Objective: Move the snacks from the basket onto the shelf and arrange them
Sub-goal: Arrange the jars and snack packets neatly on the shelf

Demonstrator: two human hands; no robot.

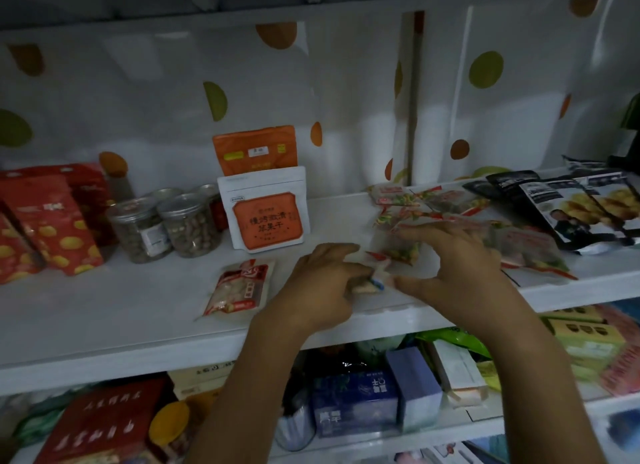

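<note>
Home pantry: white shelf [104, 328] with snack jars [166, 224], pouches (dotted liner [214, 100] behind).

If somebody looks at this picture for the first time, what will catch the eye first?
First come the two bare hands at the middle of the white shelf: the left hand grips a small pale snack packet, and the right hand spreads its fingers over clear packets of colourful snacks. Behind them stands a white pouch with an orange label, with clear plastic jars of nuts beside it, further left in the picture.
</note>
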